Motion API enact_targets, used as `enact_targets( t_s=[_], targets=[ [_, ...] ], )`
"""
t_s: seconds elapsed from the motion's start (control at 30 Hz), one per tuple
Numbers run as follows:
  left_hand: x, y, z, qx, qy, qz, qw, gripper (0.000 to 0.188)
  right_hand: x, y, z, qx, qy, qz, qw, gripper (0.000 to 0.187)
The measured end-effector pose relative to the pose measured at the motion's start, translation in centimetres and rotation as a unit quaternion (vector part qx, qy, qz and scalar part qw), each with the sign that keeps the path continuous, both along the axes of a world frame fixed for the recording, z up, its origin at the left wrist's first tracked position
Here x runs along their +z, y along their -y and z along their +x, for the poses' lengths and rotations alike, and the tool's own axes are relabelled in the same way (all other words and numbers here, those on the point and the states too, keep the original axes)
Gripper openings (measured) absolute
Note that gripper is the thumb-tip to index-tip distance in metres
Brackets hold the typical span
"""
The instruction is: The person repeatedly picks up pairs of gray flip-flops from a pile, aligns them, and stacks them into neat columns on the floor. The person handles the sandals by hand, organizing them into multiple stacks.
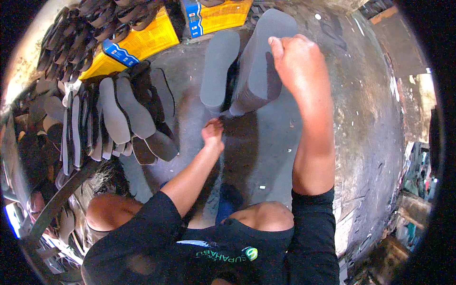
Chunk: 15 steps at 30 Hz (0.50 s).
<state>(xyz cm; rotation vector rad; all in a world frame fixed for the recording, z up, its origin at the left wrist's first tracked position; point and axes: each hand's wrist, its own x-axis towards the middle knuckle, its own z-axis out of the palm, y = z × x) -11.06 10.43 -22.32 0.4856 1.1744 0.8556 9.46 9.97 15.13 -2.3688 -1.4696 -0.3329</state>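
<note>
Two stacks of grey shoe soles stand side by side on the floor in front of me. The right stack (pixel 270 57) is tall and leans a little; the left stack (pixel 220 69) looks lower. My right hand (pixel 300 59) is closed at the right edge of the tall stack's top, its thumb by the uppermost sole. Whatever its curled fingers may hold is hidden. My left hand (pixel 213 133) is also closed, low and just nearer to me than the foot of the two stacks. I cannot make out anything in its fingers.
Many loose grey soles (pixel 135 108) hang or lie in a heap at the left. Behind them, dark soles (pixel 102 19) are piled on a yellow and blue box (pixel 142 42). Another such box (pixel 218 16) stands at the back. Small scraps (pixel 262 187) dot the floor.
</note>
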Motion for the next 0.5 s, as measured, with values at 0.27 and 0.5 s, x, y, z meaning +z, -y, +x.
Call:
enact_targets(
  t_s=[0.27,0.5],
  targets=[
    [7.6,-12.2,0.6,-0.069,-0.037,0.068,0.995,0.045,-1.7,0.0,-1.1,-0.008,-0.067,0.167,0.984,0.036],
    [8.6,-14.3,1.8,-0.213,0.072,0.014,0.974,0.049,-12.0,1.6,2.8,-0.110,-0.488,0.394,0.771,0.038]
  ],
)
